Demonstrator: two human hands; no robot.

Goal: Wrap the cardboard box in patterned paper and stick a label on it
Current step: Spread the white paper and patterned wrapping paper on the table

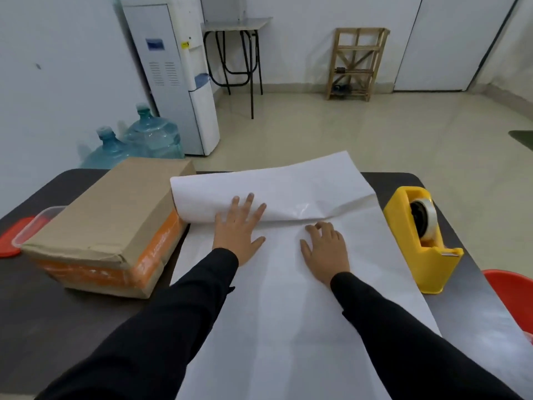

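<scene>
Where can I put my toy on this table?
Bare table in front of the cardboard box, left of the paper. A smaller strip between the paper and the red container, nearer than the tape dispenser. The middle is crowded: left hand and right hand press the paper.

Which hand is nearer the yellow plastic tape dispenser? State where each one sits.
Right. The right hand lies on the white paper sheet, left of the yellow plastic tape dispenser; the left hand rests farther left, at the paper's rolled edge, nearer the brown cardboard box.
</scene>
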